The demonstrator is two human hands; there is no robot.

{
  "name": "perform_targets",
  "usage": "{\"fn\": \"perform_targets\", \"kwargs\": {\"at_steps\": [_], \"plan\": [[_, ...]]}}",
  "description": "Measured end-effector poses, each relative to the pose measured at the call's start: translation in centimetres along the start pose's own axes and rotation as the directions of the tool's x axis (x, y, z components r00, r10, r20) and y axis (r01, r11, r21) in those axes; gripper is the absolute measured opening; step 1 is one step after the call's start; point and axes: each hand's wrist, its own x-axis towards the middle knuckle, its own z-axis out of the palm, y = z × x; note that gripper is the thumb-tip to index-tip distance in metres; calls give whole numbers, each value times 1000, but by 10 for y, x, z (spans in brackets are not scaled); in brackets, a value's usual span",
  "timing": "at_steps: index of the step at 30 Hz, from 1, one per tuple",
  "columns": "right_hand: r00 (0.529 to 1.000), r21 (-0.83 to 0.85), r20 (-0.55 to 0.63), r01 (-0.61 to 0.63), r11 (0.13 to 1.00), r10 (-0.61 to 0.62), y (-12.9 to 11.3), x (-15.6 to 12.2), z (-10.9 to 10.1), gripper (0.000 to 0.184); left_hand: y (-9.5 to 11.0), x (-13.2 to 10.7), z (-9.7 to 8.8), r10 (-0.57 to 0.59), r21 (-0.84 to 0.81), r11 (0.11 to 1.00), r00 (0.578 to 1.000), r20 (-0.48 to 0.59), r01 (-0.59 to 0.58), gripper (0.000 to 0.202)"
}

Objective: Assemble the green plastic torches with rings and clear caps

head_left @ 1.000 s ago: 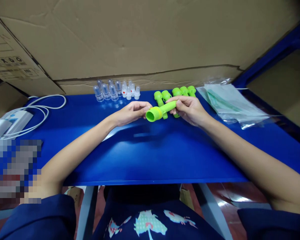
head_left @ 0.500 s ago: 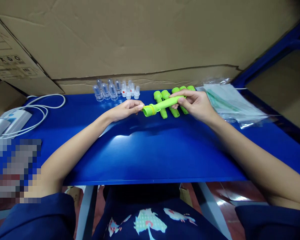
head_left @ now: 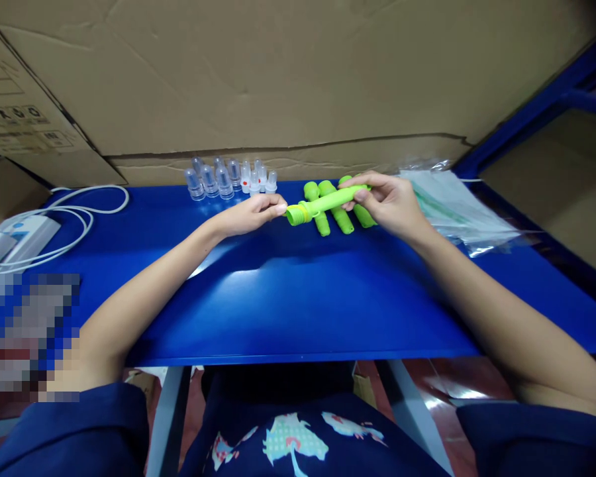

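A bright green plastic tube (head_left: 335, 199) with a wide, threaded open end is held aloft, tilted slightly, over the table. My right hand (head_left: 385, 202) grips its narrow end between thumb and fingers. Around the threaded end sits a thin yellow ring (head_left: 305, 211). My left hand (head_left: 255, 213) is closed in a pinch right at that open end. What its fingertips hold, if anything, is too small to make out. Behind the held tube lie several similar green tubes (head_left: 322, 222), partly hidden by it and by my right hand.
Several clear plastic caps (head_left: 223, 182) and smaller white-based clear pieces (head_left: 271, 182) stand at the back of the blue table (head_left: 278, 305). Plastic-bagged sheets (head_left: 461, 209) lie at right. A white cable (head_left: 87, 225) and power strip (head_left: 32, 238) are at left. Cardboard (head_left: 278, 79) walls the back.
My left hand has risen slightly, and its thumb and fingers are drawn closer together at the tube's open end. The right hand keeps its grip, with the tube nearly still. The view has shifted slightly.
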Motion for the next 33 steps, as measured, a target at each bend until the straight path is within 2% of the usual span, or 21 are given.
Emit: {"fn": "perform_targets", "kwargs": {"at_steps": [5, 11, 15, 18, 22, 26, 33], "plan": [[999, -14, -22, -26, 1000, 25, -2, -3, 2, 48, -1, 1, 4, 20, 37, 999, 997, -75, -18, 41], [994, -25, -103, -29, 999, 26, 16, 0, 3, 52, -10, 1, 3, 14, 51, 999, 981, -195, -4, 40], [994, -17, -109, -2, 1000, 0, 20, 4, 14, 48, -22, 1, 4, -26, -143, 990, 970, -242, -9, 50], [995, -4, -99, 18, 1000, -19, 14, 4, 25, 47, -26, 1, 9, -83, -335, 942, 958, -275, -15, 56], [998, -26, -53, 24, 999, -26, 2, 8, 31, 47, -24, 0, 11, -106, -415, 910, 964, -244, -6, 55], [998, -42, 20, 53, 998, -52, -5, 22, 30, 38, -23, -1, 2, -90, -361, 932, 974, -206, 9, 50], [989, -122, 96, 122, 985, -110, -6, 45, 30, 32, -33, 1, -11, -55, -110, 993, 980, -193, 34, 44]]}}
